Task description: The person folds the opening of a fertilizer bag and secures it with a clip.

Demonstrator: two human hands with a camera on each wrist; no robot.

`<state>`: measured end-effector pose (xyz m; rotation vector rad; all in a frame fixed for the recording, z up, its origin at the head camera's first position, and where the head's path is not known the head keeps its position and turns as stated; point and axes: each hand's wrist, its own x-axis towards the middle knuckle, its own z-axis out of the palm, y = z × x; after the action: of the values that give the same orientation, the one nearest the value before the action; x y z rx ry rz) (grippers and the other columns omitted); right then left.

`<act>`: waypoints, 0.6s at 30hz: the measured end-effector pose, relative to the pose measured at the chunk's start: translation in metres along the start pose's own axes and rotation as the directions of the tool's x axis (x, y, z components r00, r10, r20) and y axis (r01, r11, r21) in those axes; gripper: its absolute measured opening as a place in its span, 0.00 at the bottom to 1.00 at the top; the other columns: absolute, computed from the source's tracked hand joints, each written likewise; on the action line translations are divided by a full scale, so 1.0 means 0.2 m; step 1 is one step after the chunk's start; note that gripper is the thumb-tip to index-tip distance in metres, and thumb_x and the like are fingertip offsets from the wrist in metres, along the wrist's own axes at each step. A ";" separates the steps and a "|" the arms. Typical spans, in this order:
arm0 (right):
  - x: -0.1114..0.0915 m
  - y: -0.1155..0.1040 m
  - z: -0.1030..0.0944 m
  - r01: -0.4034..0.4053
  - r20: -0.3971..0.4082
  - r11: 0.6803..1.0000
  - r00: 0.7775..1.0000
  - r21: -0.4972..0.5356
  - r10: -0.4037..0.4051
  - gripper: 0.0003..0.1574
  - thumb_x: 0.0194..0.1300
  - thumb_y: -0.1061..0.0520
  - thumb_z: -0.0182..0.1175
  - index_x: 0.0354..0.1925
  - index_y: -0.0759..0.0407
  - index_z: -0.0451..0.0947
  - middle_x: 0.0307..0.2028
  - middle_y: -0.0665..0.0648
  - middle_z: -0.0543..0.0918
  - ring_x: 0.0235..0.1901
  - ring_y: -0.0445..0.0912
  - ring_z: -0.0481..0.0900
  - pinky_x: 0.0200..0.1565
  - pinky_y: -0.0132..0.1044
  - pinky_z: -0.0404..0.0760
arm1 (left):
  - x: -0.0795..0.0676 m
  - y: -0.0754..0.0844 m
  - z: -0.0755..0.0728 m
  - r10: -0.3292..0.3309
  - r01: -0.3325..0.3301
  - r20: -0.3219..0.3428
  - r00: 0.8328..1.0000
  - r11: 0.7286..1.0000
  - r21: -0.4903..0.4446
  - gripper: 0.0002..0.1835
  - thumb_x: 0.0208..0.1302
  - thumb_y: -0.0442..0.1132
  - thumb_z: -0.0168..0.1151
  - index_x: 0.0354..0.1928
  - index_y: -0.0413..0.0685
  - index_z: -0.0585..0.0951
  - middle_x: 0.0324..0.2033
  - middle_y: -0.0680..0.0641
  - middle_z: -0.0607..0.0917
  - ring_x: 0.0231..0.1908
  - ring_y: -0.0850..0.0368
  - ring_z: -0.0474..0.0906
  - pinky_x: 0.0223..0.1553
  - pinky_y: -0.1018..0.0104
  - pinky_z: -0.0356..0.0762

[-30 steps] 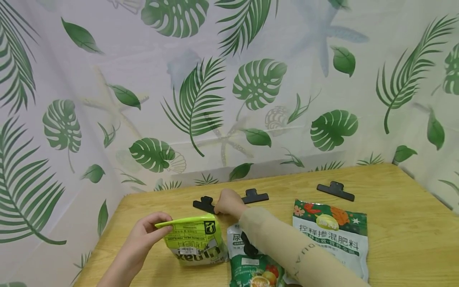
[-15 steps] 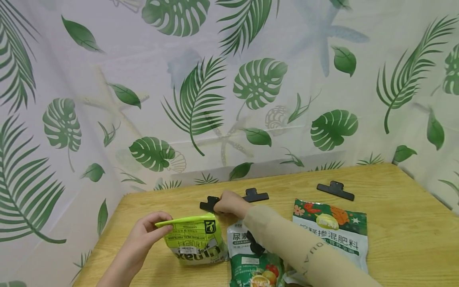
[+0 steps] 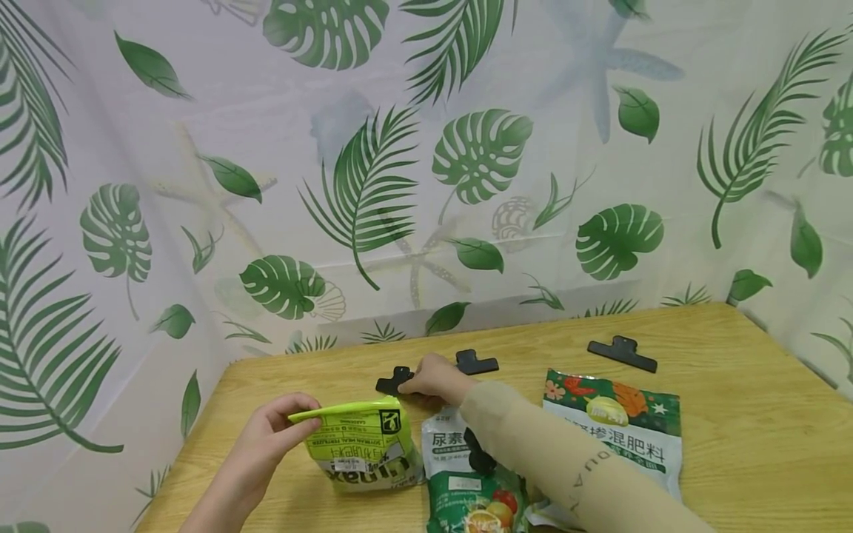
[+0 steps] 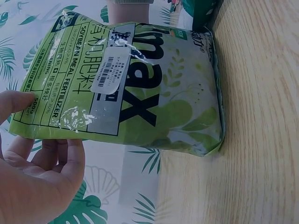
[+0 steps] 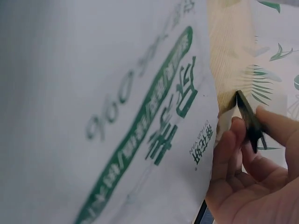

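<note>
A lime-green and white bag of soybean meal fertilizer (image 3: 360, 448) stands on the table, its top folded flat. My left hand (image 3: 269, 433) pinches the left end of that top edge, thumb on the near face and fingers behind, as the left wrist view shows on the fertilizer bag (image 4: 173, 98). Beyond the bag, my right hand (image 3: 436, 379) holds a black bag clip (image 3: 395, 380) low over the table. In the right wrist view the clip (image 5: 251, 122) sits between thumb and fingers of the right hand (image 5: 261, 186).
A white-green fertilizer bag (image 3: 456, 485) with a black clip (image 3: 481, 455) on it lies under the right forearm. Farther right is a larger fertilizer bag (image 3: 616, 426). Two more black clips, one behind the right hand (image 3: 476, 363) and one at back right (image 3: 623, 353), lie near the leaf-patterned backdrop (image 3: 480, 252).
The right hand has shifted a little to the right, bringing the black clip along with it. The left hand and the green bag stay where they were.
</note>
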<state>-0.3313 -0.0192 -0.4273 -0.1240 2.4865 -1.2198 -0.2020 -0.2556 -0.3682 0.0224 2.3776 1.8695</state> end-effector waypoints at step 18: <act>-0.02 0.00 -0.02 -0.038 0.042 0.999 0.998 0.007 0.038 0.17 0.54 0.62 0.66 0.16 0.55 0.69 0.15 0.53 0.74 0.15 0.44 0.73 0.20 0.35 0.74 | 0.00 0.01 0.01 0.001 0.000 -0.012 1.000 1.000 0.010 0.08 0.59 0.37 0.64 0.39 0.43 0.79 0.37 0.48 0.80 0.41 0.51 0.76 0.52 0.56 0.65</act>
<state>-0.3283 -0.0153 -0.4248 -0.0991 2.4375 -1.1990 -0.2020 -0.2532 -0.3669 0.0126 2.3954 1.8628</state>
